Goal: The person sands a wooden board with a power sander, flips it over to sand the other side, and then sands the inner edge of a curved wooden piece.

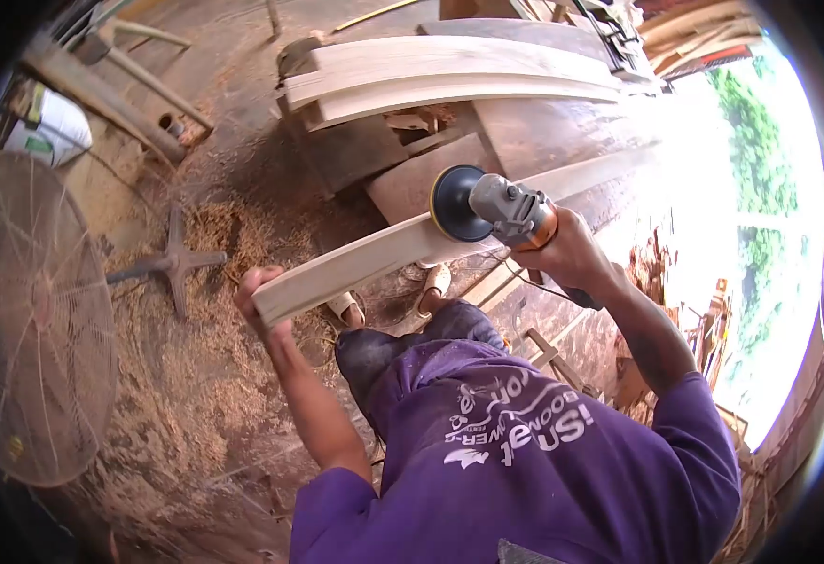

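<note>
Right hand (pixel 570 250) wrapped round sander (pixel 510 209), disc over plank (pixel 355 268), contact unclear. Left hand (pixel 250 299) gripping plank's left end. Plank slants before person's legs (pixel 367 359). Beyond, pale curved boards (pixel 449 77) stacked. Leftward: shavings (pixel 149 395) strewn, cross-shaped base (pixel 179 261), big fan (pixel 40 315).

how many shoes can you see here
2: the left shoe shows just below the board in the view, and the right shoe farther right, below the sander. Others could be hidden behind things.
</note>
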`<state>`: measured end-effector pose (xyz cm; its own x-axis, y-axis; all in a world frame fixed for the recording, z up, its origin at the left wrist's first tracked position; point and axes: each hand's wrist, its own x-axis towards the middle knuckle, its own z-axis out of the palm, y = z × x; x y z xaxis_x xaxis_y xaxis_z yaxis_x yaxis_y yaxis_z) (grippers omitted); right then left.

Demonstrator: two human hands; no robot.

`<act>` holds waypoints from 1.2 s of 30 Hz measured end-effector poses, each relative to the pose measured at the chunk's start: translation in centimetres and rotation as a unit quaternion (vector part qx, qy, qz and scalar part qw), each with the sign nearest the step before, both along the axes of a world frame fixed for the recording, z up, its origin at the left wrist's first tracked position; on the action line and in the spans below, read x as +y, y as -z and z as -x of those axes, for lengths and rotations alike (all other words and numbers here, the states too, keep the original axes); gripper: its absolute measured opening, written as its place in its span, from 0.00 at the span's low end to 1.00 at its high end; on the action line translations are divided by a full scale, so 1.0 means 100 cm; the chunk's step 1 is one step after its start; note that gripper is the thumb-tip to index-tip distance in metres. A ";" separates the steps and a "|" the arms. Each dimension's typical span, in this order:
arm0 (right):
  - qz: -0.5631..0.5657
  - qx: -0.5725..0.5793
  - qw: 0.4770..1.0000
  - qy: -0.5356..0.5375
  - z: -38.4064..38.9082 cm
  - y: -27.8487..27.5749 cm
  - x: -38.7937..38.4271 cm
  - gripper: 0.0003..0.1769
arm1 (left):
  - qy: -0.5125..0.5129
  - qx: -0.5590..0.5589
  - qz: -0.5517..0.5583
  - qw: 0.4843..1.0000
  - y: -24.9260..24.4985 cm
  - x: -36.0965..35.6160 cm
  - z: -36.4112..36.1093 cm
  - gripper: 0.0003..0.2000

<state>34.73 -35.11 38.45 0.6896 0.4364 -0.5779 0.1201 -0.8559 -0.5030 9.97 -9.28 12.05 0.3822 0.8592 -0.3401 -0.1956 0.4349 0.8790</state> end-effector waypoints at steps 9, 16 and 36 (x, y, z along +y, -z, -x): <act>-0.012 -0.029 0.987 -0.159 0.067 0.001 0.088 0.21 | -0.014 -0.132 0.055 0.990 0.018 -0.004 -0.002 0.10; -0.064 -0.020 0.967 -0.248 0.111 0.001 0.141 0.19 | -0.032 -0.065 0.071 0.995 0.044 -0.005 -0.002 0.21; 0.085 -0.089 0.987 0.108 -0.056 -0.009 -0.100 0.20 | 0.036 -0.060 0.048 0.996 0.058 0.020 0.034 0.16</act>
<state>40.34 -45.07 39.36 0.8531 0.1755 -0.4914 -0.0010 -0.9412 -0.3379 6.61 -7.28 6.24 0.4838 0.7939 -0.3683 -0.2619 0.5329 0.8046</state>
